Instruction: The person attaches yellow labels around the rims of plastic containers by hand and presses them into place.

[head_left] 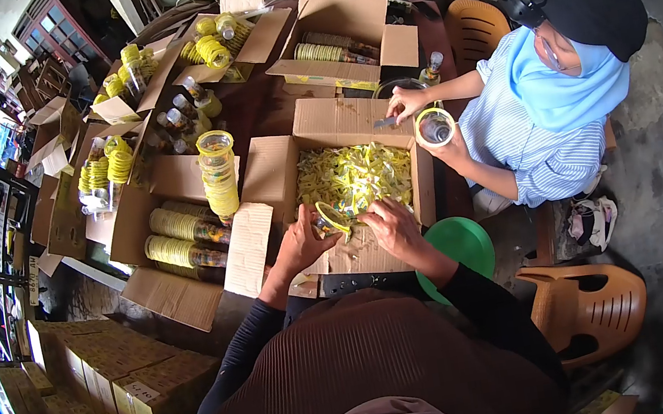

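My left hand is closed around a clear plastic cup with a yellow rim, tilted over the near edge of an open cardboard box. My right hand is at the cup's right side, its fingers pressed together near the rim; what they pinch is too small to make out. Yellow and clear scraps fill the box. Left of it stands an upright stack of yellow-rimmed cups.
A co-worker on the right holds a cup and a small blade. More boxes with stacked cups stand left and behind. A green basin and an orange chair are at right.
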The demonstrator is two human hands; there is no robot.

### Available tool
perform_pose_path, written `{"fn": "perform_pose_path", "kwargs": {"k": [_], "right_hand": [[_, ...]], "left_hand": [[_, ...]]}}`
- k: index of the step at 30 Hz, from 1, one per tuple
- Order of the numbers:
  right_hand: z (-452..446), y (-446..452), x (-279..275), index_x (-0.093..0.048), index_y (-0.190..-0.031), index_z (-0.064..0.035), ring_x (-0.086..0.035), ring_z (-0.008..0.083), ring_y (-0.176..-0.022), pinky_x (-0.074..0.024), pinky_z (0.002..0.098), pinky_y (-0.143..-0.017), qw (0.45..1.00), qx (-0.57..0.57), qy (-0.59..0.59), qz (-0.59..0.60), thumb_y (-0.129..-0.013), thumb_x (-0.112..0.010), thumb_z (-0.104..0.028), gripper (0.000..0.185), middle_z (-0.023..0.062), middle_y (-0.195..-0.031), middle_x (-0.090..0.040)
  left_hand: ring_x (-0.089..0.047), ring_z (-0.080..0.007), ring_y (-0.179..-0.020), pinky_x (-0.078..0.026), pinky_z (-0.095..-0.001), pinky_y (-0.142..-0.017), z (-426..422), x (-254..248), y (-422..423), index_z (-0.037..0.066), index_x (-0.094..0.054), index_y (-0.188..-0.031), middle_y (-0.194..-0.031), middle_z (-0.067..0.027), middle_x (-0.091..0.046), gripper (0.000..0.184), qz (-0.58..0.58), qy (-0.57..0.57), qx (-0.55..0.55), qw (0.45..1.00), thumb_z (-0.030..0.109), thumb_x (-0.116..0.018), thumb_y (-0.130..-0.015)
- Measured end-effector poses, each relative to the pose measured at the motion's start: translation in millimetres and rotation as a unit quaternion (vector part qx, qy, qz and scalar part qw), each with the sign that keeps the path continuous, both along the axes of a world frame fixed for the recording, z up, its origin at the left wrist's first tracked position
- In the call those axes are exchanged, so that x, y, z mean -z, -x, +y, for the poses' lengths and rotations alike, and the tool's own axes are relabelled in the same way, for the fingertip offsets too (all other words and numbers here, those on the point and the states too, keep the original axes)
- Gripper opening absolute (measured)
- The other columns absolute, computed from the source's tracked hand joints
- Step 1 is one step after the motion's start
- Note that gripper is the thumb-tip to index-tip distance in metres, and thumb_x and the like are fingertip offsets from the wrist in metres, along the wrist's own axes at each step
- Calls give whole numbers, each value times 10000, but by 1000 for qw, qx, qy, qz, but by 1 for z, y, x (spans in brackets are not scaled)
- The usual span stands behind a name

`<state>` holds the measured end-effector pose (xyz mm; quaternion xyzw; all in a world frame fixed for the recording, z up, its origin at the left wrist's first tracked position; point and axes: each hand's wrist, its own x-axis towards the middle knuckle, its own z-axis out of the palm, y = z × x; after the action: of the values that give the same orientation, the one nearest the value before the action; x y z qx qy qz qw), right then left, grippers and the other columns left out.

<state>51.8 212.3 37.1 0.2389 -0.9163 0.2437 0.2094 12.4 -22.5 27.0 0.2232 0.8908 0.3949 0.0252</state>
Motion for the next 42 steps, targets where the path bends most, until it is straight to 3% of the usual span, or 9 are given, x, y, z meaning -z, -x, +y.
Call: {"fn": "perform_pose_path", "kwargs": {"k": [7,15,22,28,30,33,37,38,42], "right_hand": [[-1,-5,-1,-671,-995,-44,-566,256,-847,-477,382,-717,999,4,-32,34,-729,-635,-3,271,76,-897,-552],[-13,-11,10,-667,-994,-41,-568,265,-847,-480,385,-715,999,34,2,18,-703,-637,16,298,88,-891,-550],[-25,-13,29,-676,-944,-68,-584,250,-813,-492,375,-714,979,103,152,-86,-761,-645,-7,195,71,-859,-558],[-6,-15,12,-672,-913,-70,-583,259,-810,-496,384,-701,999,41,15,9,-752,-650,4,179,74,-837,-557],[-7,-17,11,-671,-917,-68,-588,262,-820,-496,386,-705,998,49,23,-13,-747,-654,9,188,78,-843,-562],[-15,-14,27,-668,-927,-57,-603,272,-816,-497,386,-703,990,93,91,-60,-750,-663,10,189,95,-855,-578],[-14,-3,55,-657,-942,-30,-630,278,-757,-500,371,-665,935,142,270,-182,-792,-671,-17,151,131,-857,-605],[-12,1,67,-654,-940,-19,-626,263,-709,-495,350,-630,925,133,316,-165,-805,-679,-29,138,135,-829,-605],[-5,-5,44,-652,-926,-22,-600,268,-724,-490,359,-641,930,145,298,-158,-791,-678,8,141,116,-825,-586]], "left_hand": [[-663,-372,-829,-522,-386,-718,0,-29,1,-21,-396,-1132,-901,-215,-642,663,-130,29,20,991,340,-807,-758],[-542,-128,-1039,-524,-292,-784,1,-4,-1,-16,-370,-1308,-1253,-92,-524,611,-188,-269,113,938,200,-730,-863],[-574,-132,-975,-544,-274,-701,-2,-6,-7,0,-394,-1310,-1186,-83,-536,588,-335,-355,87,868,198,-725,-867],[-613,-143,-916,-553,-287,-681,-10,0,-3,10,-418,-1315,-1106,-85,-588,599,-358,-276,110,885,244,-734,-863],[-628,-139,-880,-554,-292,-690,-11,1,-5,13,-411,-1347,-1085,-85,-612,669,-396,-360,125,835,294,-754,-846],[-632,-136,-882,-552,-299,-705,-15,20,-4,11,-422,-1354,-1062,-79,-630,727,-454,-311,176,816,378,-762,-828],[-615,-124,-881,-513,-279,-758,1,28,-6,13,-455,-1323,-1032,-66,-630,689,-283,-276,156,905,397,-754,-835],[-611,-168,-990,-492,-315,-862,-1,32,-4,4,-512,-1225,-1059,-72,-608,467,-254,-261,149,919,176,-740,-855],[-619,-223,-992,-496,-342,-852,-1,-2,-4,-12,-539,-1232,-1078,-125,-610,543,-92,-98,87,987,192,-782,-790]]}}
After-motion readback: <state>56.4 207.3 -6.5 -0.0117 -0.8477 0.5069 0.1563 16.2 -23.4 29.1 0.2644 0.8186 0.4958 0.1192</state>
